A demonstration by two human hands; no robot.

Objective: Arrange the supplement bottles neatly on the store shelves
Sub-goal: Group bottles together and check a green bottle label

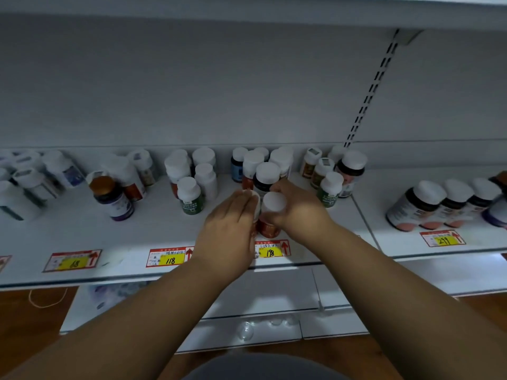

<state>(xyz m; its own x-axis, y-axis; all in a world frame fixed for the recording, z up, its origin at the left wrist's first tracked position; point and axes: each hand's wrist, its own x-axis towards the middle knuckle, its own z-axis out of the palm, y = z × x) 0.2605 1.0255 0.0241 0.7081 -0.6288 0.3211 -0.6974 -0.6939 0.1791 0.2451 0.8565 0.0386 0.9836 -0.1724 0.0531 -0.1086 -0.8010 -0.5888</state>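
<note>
Two white-capped bottles stand side by side near the front of the white shelf (82, 231). My left hand (229, 229) grips the left bottle (255, 200), which it mostly covers. My right hand (297, 207) holds the right bottle (273, 209), whose red label shows below the fingers. Just behind them stands a dark bottle with a white cap (266, 176), ahead of a cluster of several more. Other supplement bottles sit in loose groups along the shelf, some leaning.
A green-labelled bottle (190, 197) stands left of my hands, another (330, 190) to the right. An orange-capped bottle (111, 198) leans further left. Price tags (270, 249) line the shelf's front edge. Large dark bottles (419, 207) fill the right bay. Lower shelves lie below.
</note>
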